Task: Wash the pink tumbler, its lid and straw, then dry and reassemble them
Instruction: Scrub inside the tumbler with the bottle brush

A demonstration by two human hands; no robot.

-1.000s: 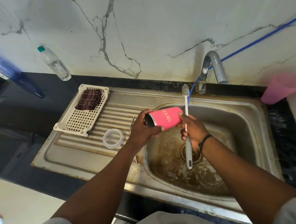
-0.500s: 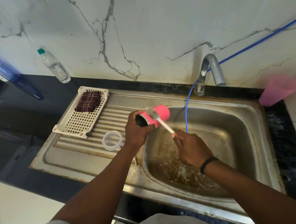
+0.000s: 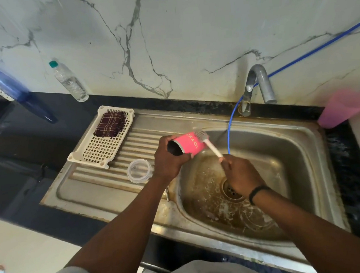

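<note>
Pink tumbler (image 3: 189, 143) lies on its side in your left hand (image 3: 170, 158), fingers wrapped around its open end, above the left edge of the sink basin (image 3: 298, 150). Your right hand (image 3: 241, 174) grips the white handle of a bottle brush (image 3: 209, 144), whose bristles touch the tumbler's far end. Left of the basin, the clear lid (image 3: 139, 171) rests on the ribbed drainboard (image 3: 97, 183), just beside a white slotted tray (image 3: 95, 151) holding a dark checked cloth (image 3: 110, 124).

Left hand (image 3: 168, 159): fingers curled round tumbler (image 3: 189, 143), forearm extended. Right hand (image 3: 241, 174): brush handle (image 3: 213, 149) gripped; black band worn at wrist.
</note>
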